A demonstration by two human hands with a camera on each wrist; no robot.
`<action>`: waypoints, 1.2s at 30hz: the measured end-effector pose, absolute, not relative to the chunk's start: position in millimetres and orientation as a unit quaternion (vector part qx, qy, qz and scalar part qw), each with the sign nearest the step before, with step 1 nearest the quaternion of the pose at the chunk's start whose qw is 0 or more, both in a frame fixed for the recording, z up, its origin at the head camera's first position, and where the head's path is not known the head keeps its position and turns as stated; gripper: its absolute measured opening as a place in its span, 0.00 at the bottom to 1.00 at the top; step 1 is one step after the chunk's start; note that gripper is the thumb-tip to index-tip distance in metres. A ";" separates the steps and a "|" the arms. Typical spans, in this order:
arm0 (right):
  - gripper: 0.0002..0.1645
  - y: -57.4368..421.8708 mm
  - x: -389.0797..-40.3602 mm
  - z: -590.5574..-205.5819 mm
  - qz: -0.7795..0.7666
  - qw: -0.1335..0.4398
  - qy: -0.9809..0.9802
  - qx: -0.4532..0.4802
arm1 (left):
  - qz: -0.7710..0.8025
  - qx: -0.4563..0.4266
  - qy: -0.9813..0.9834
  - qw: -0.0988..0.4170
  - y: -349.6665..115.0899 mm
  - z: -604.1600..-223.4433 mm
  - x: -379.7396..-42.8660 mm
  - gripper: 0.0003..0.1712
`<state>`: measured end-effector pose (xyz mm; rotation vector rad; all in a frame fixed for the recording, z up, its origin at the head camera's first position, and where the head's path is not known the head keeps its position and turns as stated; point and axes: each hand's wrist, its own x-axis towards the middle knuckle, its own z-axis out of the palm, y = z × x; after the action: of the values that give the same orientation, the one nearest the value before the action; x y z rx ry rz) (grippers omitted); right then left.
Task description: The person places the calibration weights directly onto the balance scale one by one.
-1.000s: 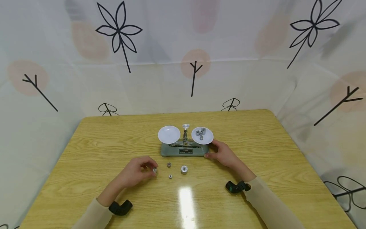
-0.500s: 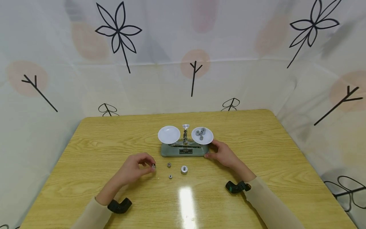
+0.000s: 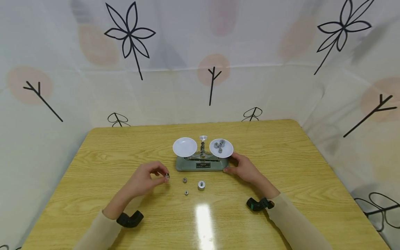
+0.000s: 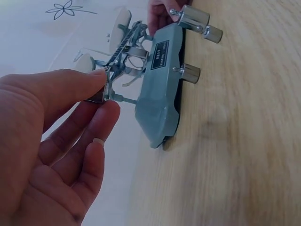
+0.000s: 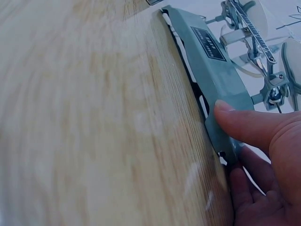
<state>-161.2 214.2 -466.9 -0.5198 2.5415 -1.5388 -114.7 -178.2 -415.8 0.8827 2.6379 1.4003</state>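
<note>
Thumb and fingertips of my left hand pinch a small metal weight, raised above the table left of the balance scale. In the left wrist view, the fingers hide most of this weight. My right hand grips the right end of the scale's green base, its thumb on the front face and its other fingers round the end. Several metal weights stand on the white right pan. The white left pan is on the side nearer my left hand.
Three loose weights stand on the wooden table in front of the scale: a large one, a smaller one and a tiny one. A patterned cloth hangs behind the table and at both sides.
My left hand has moved away from me and slightly left, carrying the pinched weight off its spot near the loose ones. The right hand and the scale have stayed put.
</note>
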 end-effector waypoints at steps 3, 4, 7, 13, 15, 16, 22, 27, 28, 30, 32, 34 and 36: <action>0.44 214.4 -161.3 -467.1 -0.507 0.063 0.842 -0.172 | 0.445 0.284 0.849 0.009 -178.4 -412.9 -116.5 0.09; 0.44 214.5 -161.3 -467.3 -0.506 0.063 0.843 -0.172 | 0.443 0.286 0.850 0.005 -178.3 -411.9 -117.3 0.09; 0.44 215.0 -161.4 -467.7 -0.502 0.062 0.845 -0.171 | 0.440 0.292 0.849 -0.003 -177.6 -408.4 -119.8 0.09; 0.43 215.5 -161.9 -468.3 -0.503 0.057 0.844 -0.174 | 0.441 0.301 0.846 -0.004 -174.4 -398.9 -125.7 0.08; 0.43 215.7 -161.9 -468.3 -0.506 0.057 0.843 -0.177 | 0.439 0.301 0.846 -0.004 -173.0 -395.9 -127.4 0.08; 0.43 215.8 -161.8 -468.2 -0.506 0.057 0.842 -0.178 | 0.439 0.301 0.846 -0.003 -172.4 -394.3 -127.9 0.08; 0.42 215.3 -160.5 -466.3 -0.505 0.060 0.843 -0.175 | 0.439 0.307 0.844 -0.008 -168.9 -389.3 -131.4 0.08; 0.43 215.6 -160.6 -467.3 -0.505 0.058 0.843 -0.177 | 0.432 0.308 0.847 -0.008 -168.3 -387.2 -136.0 0.07; 0.43 215.5 -160.7 -467.5 -0.505 0.058 0.843 -0.177 | 0.432 0.308 0.848 -0.007 -168.1 -386.6 -137.1 0.07; 0.43 215.3 -160.9 -467.9 -0.506 0.057 0.842 -0.177 | 0.429 0.308 0.849 -0.005 -167.3 -384.9 -139.1 0.07; 0.43 215.3 -161.1 -468.4 -0.507 0.057 0.842 -0.176 | 0.427 0.308 0.850 -0.004 -166.2 -383.4 -140.7 0.07; 0.43 215.2 -161.4 -468.9 -0.508 0.057 0.841 -0.176 | 0.428 0.308 0.850 -0.003 -164.8 -381.1 -141.7 0.07; 0.43 215.4 -161.5 -469.4 -0.507 0.057 0.841 -0.177 | 0.427 0.308 0.850 -0.003 -163.5 -379.7 -143.0 0.07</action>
<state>-161.5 215.4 -469.4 -0.5377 2.5521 -1.5387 -143.0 -163.5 -379.7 0.9697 2.6758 1.3435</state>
